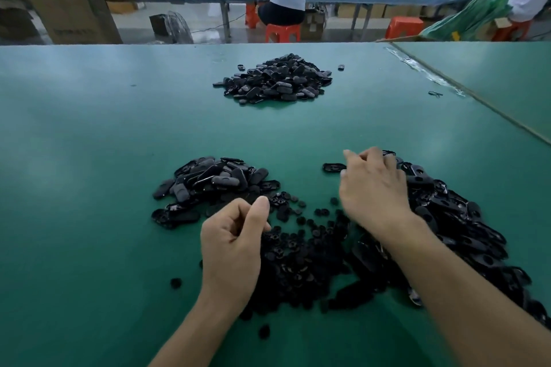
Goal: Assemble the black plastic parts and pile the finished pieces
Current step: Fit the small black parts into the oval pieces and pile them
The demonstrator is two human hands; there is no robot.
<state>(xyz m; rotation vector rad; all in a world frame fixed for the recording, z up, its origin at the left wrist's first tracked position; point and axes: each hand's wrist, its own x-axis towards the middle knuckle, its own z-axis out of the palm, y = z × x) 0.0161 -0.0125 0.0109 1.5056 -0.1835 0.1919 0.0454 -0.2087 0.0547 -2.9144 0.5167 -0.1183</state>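
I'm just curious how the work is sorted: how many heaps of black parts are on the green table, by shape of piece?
Oblong pieces: 3 (far heap, near-left heap, right heap)
Small round pieces: 1 (middle heap)
Total: 4 heaps

Green surface [89, 143]: fills the lower three quarters of the frame.
Far pile [274, 79], upper centre: black oval pieces.
Left pile [214, 182], left of centre: oval shells.
Round parts [298, 259], lower centre: a heap of small black discs.
Right heap [453, 217], lower right: open shells.
Left hand [231, 250]: fingers curled, at the edge of the round parts; any contents are hidden.
Right hand [372, 188]: blurred, fingers bent over the right heap, with a single shell [333, 167] just beside its fingertips.
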